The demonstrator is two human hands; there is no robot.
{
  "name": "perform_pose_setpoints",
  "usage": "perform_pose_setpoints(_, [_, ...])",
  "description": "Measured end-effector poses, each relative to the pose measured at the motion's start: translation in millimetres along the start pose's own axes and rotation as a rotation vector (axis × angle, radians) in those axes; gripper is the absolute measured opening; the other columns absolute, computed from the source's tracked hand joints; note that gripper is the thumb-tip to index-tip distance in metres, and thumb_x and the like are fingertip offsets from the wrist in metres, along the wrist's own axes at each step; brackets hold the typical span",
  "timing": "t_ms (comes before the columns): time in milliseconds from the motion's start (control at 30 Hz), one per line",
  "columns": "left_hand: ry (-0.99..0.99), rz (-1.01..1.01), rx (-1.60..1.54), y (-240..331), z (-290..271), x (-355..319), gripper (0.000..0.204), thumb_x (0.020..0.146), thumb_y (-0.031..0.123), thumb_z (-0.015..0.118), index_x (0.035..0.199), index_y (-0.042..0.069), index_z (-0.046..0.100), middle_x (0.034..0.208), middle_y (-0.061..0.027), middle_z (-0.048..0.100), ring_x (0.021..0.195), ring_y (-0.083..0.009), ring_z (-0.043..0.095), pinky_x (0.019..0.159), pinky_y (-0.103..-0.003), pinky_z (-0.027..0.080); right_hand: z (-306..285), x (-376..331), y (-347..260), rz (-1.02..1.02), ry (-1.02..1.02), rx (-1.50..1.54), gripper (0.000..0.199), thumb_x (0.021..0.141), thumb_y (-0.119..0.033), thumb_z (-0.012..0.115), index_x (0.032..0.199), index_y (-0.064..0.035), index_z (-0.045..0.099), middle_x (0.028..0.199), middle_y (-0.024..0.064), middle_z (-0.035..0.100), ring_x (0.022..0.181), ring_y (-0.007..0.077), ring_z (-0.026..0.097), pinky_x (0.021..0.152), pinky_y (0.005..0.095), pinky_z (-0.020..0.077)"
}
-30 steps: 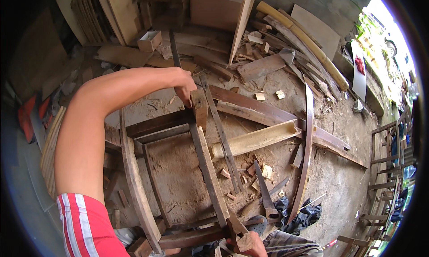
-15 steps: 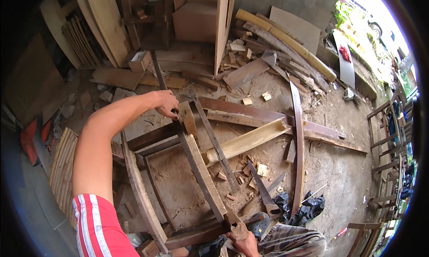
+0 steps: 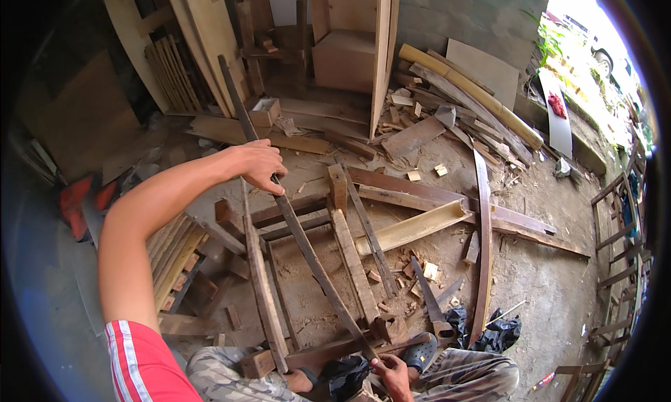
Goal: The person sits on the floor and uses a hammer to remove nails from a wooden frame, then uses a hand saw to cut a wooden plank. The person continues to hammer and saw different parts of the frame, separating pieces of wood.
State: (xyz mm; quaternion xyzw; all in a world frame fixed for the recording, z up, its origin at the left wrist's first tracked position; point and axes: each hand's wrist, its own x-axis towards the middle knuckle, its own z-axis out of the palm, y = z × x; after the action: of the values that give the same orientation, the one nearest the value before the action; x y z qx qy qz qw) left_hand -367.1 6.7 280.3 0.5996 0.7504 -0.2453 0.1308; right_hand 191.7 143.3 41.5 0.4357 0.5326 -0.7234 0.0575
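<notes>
A long, narrow dark wooden strip [image 3: 307,245] slants over a rectangular wooden frame, from the upper left down toward my knees. My left hand [image 3: 262,166] grips it along its upper half, fingers closed around it. Close to my lap, my right hand [image 3: 393,375] pinches the strip's lower end. Beneath lies the frame, with a left rail [image 3: 262,290] and a right rail [image 3: 351,262] joined by crosspieces. A short upright post [image 3: 337,185] stands at the right rail's far corner. The strip passes between the two rails.
A handsaw [image 3: 428,300] lies right of the frame beside black plastic [image 3: 500,328]. Beyond are a split bamboo piece [image 3: 416,227], a long reddish board [image 3: 482,241] and heavy planks. Scrap wood [image 3: 419,126] is heaped at the back, near a cabinet [image 3: 346,59]. Slatted wood [image 3: 171,262] sits left.
The strip has moved left off the right rail and now lies across the frame's middle. Both hands went with it. The whole view has shifted, so the scene sits farther right.
</notes>
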Motion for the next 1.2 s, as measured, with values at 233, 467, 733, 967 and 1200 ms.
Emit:
perform_pose_setpoints(233, [-0.042,-0.243,-0.077,53.3,-44.4,-128.7,0.053,0.082,0.057,0.058,0.091,0.005,0.069,0.08,-0.0183,0.066,0.084,-0.0371,0.063,0.076,-0.046,0.045,-19.3,-22.6,-10.3,-0.213,0.041,0.226,0.027,0.092,-0.012,0.07,0.113,0.0027,0.06,0.094,0.0077,0.067,0.08,0.0152,0.065,0.069,0.0282,0.0564])
perform_pose_setpoints(467, [0.125,-0.403,-0.283,128.4,-11.5,-233.4,0.049,0.082,0.051,0.06,0.08,0.002,0.063,0.076,-0.0224,0.064,0.077,-0.043,0.062,0.068,-0.05,0.046,-80.7,-41.0,-75.3,-0.454,0.036,0.101,0.028,0.094,-0.021,0.07,0.11,0.0006,0.06,0.088,0.0011,0.063,0.077,0.0095,0.057,0.068,0.0252,0.0477])
perform_pose_setpoints(733, [0.045,-0.652,-0.767,235.2,30.8,-291.0,0.042,0.081,0.043,0.061,0.085,0.001,0.061,0.082,-0.0231,0.065,0.081,-0.0414,0.061,0.071,-0.047,0.046,-98.0,-46.8,-134.4,-0.497,0.002,-0.119,0.037,0.095,-0.021,0.067,0.125,0.0002,0.057,0.108,0.0113,0.068,0.092,0.0161,0.065,0.077,0.0302,0.0549])
perform_pose_setpoints(967, [0.246,-0.623,-0.723,260.5,73.1,-286.3,0.043,0.081,0.041,0.059,0.094,0.001,0.065,0.084,-0.0214,0.066,0.087,-0.0418,0.062,0.077,-0.046,0.047,-110.2,-39.4,-157.3,-0.522,-0.016,-0.411,0.049,0.089,-0.029,0.073,0.125,0.0024,0.059,0.101,0.0114,0.07,0.084,0.0155,0.065,0.072,0.029,0.0527])
perform_pose_setpoints(1200, [0.192,-0.639,-0.719,268.1,85.0,-267.9,0.045,0.08,0.043,0.059,0.093,0.001,0.069,0.077,-0.0239,0.065,0.078,-0.043,0.062,0.075,-0.048,0.047,-117.0,-36.0,-137.4,-0.451,-0.01,-0.321,0.046,0.087,-0.015,0.071,0.128,0.0022,0.058,0.101,0.0095,0.07,0.081,0.0135,0.064,0.072,0.0277,0.0518])
